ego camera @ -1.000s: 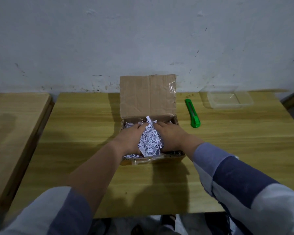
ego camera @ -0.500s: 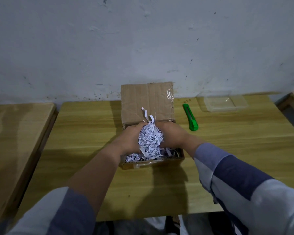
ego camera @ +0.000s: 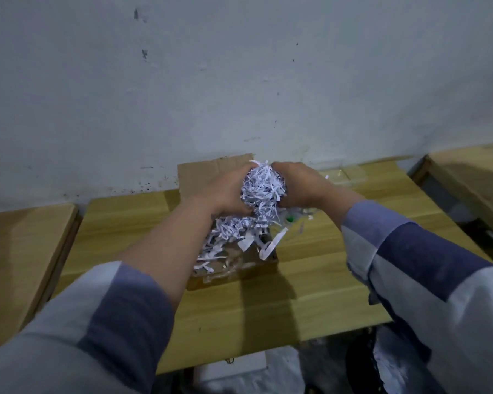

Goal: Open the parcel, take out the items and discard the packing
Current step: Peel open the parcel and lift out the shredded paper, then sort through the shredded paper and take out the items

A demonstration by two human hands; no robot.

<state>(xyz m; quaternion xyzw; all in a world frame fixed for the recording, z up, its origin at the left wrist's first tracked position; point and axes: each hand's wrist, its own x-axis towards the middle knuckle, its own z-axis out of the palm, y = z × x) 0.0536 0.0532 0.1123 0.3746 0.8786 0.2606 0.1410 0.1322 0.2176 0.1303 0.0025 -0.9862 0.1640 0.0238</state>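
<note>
The parcel [ego camera: 264, 267], a small cardboard box, sits open on the wooden table [ego camera: 310, 294] with its rear flap [ego camera: 199, 177] standing up against the wall [ego camera: 239, 81]; loose shredded paper [ego camera: 264, 189] fills it, and a thick wad of those strips is raised above the box, trailing strands down toward what remains inside. The left hand [ego camera: 225, 191] and the right hand [ego camera: 299, 184] press in on that wad from either side, fingers curled round it, so both are clamped on the paper and close together with only the bundle between them; the wad hangs over the far half of the box, clear of its rim. The step in hand looks to be the removal of the packing, with the items not yet taken out; something with a clear wrapping and a green spot [ego camera: 289, 219] shows just under the right wrist, though what it is cannot be told. The next move would call for carrying the wad away without shedding strips, since the dangling ends are loose; a place to discard it is not plainly in view. A transparent tray [ego camera: 350, 176] lies on the table beyond the right hand; a second wooden table [ego camera: 20, 243] stands to the left.
</note>
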